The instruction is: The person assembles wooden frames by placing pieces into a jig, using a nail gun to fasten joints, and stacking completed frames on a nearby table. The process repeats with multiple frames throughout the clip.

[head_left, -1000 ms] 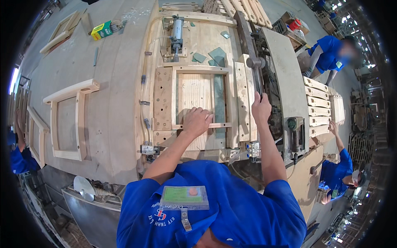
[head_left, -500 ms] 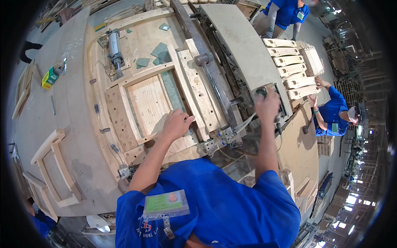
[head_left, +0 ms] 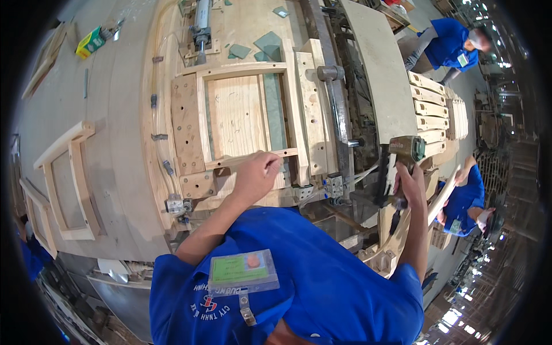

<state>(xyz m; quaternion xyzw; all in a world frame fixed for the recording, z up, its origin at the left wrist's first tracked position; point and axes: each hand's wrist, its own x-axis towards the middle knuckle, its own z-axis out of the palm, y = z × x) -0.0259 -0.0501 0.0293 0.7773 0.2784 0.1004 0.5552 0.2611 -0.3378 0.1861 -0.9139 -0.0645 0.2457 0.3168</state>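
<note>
A wooden frame (head_left: 292, 109) of pale rails lies in a clamping jig, its near rail toward me. My left hand (head_left: 253, 179) is at that near rail, fingers curled inward; whatever they may hold is hidden. To the right, my right hand (head_left: 411, 185) is wrapped round the handle of a nail gun (head_left: 406, 148), which has a dark green body and a black magazine. The gun is raised beside the jig, apart from the frame. Drilled wooden blocks flank the frame, one at the left (head_left: 185, 123) and one at the right (head_left: 314, 123).
An air cylinder (head_left: 202, 26) sits beyond the frame, near green scraps (head_left: 267, 46). A metal bar (head_left: 339, 103) runs along the right. Assembled frames (head_left: 86, 190) and a green-yellow box (head_left: 90, 43) lie at left. Two co-workers in blue stand right, near stacked curved wooden pieces (head_left: 430, 109).
My right hand has picked up the nail gun from beside the bench and lifted it. My left hand has curled its fingers near the frame's front rail. The view has shifted.
</note>
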